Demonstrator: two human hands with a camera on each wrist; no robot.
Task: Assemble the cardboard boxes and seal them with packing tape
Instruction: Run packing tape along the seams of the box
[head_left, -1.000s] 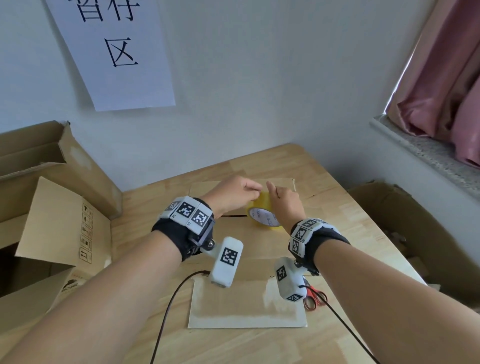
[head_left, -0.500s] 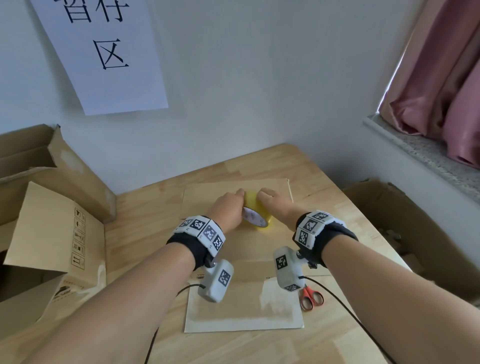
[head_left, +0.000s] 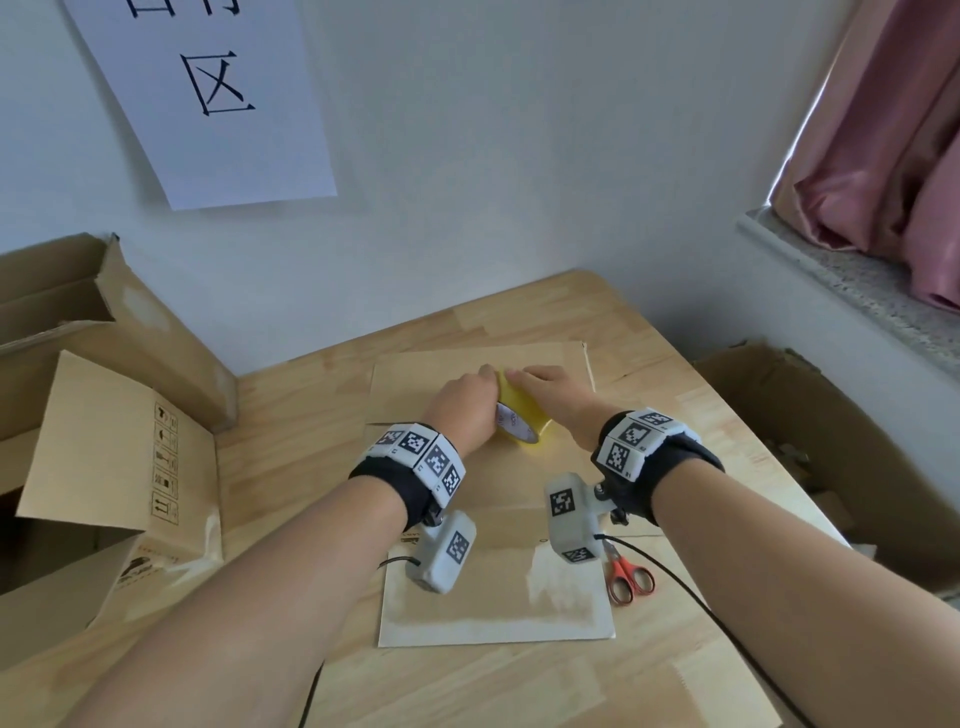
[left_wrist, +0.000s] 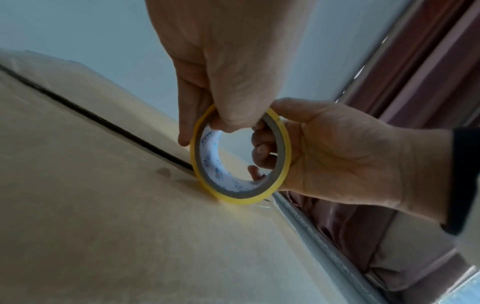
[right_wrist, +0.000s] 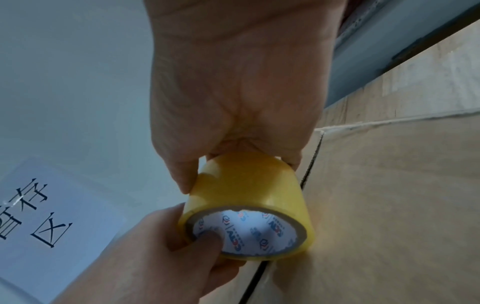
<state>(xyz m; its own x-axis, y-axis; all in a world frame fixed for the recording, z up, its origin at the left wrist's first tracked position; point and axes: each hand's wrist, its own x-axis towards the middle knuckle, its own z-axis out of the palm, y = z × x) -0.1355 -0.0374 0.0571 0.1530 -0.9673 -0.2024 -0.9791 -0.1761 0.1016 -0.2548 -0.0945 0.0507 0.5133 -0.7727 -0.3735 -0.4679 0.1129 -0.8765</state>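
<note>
Nearest on the wooden table (head_left: 291, 467) lies the box's near flap (head_left: 493, 597), flat, with whitish scuffs along it; its near edge stops short of the table's own edge, leaving a strip of bare wood. Just right of that flap sit red-handled scissors (head_left: 629, 578), blades partly under the right wrist camera. A black cable runs off each wrist toward the near edge.

Farther in, the flattened cardboard box (head_left: 431, 384) spreads across the middle of the table, a dark slit between two of its panels. On it stands the yellow tape roll (head_left: 522, 418), on its rim, touching the cardboard right at that slit. The left hand (head_left: 465, 408) grips the roll from the left, thumb hooked inside the printed core and fingers curled over the top. The right hand (head_left: 558, 397) grips it from the right, thumb on the roll's yellow face, fingers curled round the far rim and into the core. Whether any tape is already stuck down I cannot tell; the contact spot is blurred.

There is bare table left of the box, and a narrower strip on the right before the table edge drops off.

Left, open cartons (head_left: 104, 415) stand crowded against the table's side, cut off by the frame. Right, below the table edge, another open carton (head_left: 831, 441) shows, its contents hard to make out. Beyond are the wall, a paper sign (head_left: 208, 93) cropped at the top, and a pink curtain (head_left: 893, 145) over a stone sill.
</note>
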